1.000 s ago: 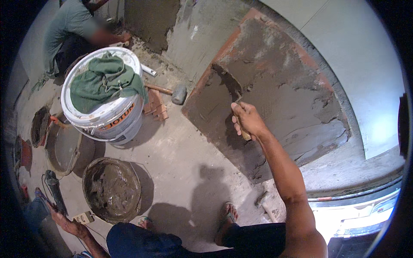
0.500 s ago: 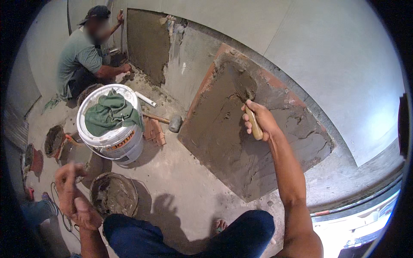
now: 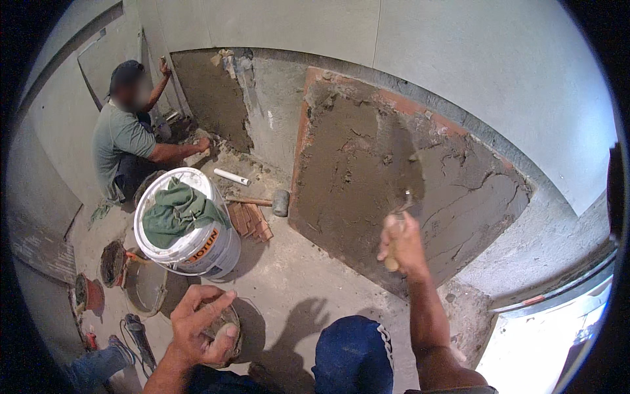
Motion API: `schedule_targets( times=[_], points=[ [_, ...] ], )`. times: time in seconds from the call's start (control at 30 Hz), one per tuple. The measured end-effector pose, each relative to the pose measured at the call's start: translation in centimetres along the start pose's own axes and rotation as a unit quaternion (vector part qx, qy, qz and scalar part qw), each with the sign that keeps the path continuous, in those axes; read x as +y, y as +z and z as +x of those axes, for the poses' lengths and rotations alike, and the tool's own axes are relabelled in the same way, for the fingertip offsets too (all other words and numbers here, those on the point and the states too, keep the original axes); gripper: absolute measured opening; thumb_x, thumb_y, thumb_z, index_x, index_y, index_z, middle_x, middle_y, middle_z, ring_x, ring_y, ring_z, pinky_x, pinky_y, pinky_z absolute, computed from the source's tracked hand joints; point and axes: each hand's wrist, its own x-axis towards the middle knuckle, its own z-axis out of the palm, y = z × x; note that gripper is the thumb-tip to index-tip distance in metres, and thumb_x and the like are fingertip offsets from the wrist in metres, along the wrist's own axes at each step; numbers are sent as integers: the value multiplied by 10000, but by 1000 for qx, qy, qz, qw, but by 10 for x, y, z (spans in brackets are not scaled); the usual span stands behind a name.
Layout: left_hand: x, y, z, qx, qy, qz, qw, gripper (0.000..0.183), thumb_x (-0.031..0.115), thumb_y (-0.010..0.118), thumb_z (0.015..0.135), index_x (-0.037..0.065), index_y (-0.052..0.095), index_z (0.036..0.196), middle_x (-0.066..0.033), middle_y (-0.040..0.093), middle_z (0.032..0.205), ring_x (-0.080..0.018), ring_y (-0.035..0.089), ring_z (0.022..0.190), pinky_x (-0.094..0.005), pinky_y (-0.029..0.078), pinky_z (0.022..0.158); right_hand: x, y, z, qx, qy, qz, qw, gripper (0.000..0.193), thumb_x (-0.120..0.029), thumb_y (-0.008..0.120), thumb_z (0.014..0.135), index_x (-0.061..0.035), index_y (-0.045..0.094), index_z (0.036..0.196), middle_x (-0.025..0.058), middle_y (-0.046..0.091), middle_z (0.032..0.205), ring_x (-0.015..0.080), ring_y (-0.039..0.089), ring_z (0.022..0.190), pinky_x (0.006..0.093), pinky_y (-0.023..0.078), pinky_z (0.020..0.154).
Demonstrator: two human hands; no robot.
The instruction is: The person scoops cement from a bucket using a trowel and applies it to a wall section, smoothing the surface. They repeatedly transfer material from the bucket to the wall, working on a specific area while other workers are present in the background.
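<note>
Against the far wall, right of centre, the right hand (image 3: 403,246) is raised with its fingers curled tight around the pale wooden handle of a trowel (image 3: 408,177). The handle's butt pokes out below the fist, and the metal shank rises from the top of the fingers to the dark blade, which lies flat on the wet mortar patch (image 3: 367,177). That patch covers a reddish brick panel low on the wall, and its surface is rough and ridged to the right of the blade.

Near the bottom edge, left of centre, the left hand (image 3: 200,322) hangs over a round mortar pan (image 3: 226,328) on the concrete floor (image 3: 295,282). Its fingers are bent and spread, the thumb touching the pan's rim; whether they grip anything I cannot tell. The person's blue-clad knee (image 3: 351,354) shows between the two forearms.

Just beyond the left hand stands a white plastic bucket (image 3: 197,243) with a green cloth (image 3: 174,210) draped over its mouth. To its right lie a small stack of red bricks (image 3: 248,220) and a rubber mallet (image 3: 272,202) with a wooden handle, its head pointing toward the mortar patch. A short white pipe piece (image 3: 231,176) lies farther off, near the wall.

At the far left a co-worker (image 3: 128,141) in a grey-green shirt crouches by a second, darker plastered patch (image 3: 210,98), one hand up on the wall. Several more shallow pans (image 3: 144,289) sit on the floor at the left.
</note>
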Motion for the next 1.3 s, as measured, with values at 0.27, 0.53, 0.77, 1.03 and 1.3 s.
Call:
schedule_targets(
  times=[0.27, 0.53, 0.77, 1.03, 1.3],
  points=[
    [-28, 45, 19, -103, -45, 4, 994, 496, 240, 772, 799, 23, 698, 1238, -206, 635, 1080, -340, 660, 924, -398, 544, 827, 13, 115, 121, -66, -58, -75, 993, 315, -237, 732, 934, 4, 531, 967, 64, 594, 691, 147, 573, 493, 329, 476, 443],
    [-47, 63, 21, -163, -98, 24, 981, 498, 279, 775, 809, 24, 701, 1230, -202, 636, 1089, -371, 654, 966, -420, 541, 869, 7, 70, 85, -14, -38, 46, 998, 192, -130, 693, 932, -29, 532, 961, 33, 552, 660, 121, 519, 438, 311, 421, 387],
    [-68, 80, 17, -217, -136, 25, 966, 518, 288, 767, 799, -5, 696, 1220, -227, 622, 1054, -400, 642, 971, -443, 525, 882, -20, -27, 49, -49, -1, 65, 997, 175, -97, 701, 919, -46, 545, 977, 9, 538, 638, 109, 496, 429, 293, 408, 379],
    [-56, 68, 14, -207, -161, -1, 965, 487, 278, 782, 772, -13, 726, 1159, -206, 636, 1025, -366, 658, 946, -414, 531, 850, 16, -82, -9, 36, -39, 98, 994, 174, -109, 708, 919, -34, 577, 1005, 26, 576, 642, 125, 538, 438, 284, 439, 396],
    [-41, 52, 17, -174, -113, -21, 978, 504, 289, 794, 778, -1, 725, 1183, -191, 637, 1041, -345, 652, 949, -400, 530, 852, 120, -17, -37, -41, -40, -259, 964, 426, -322, 642, 978, 67, 610, 1149, 229, 708, 933, 382, 700, 903, 450, 552, 810]
  ],
)
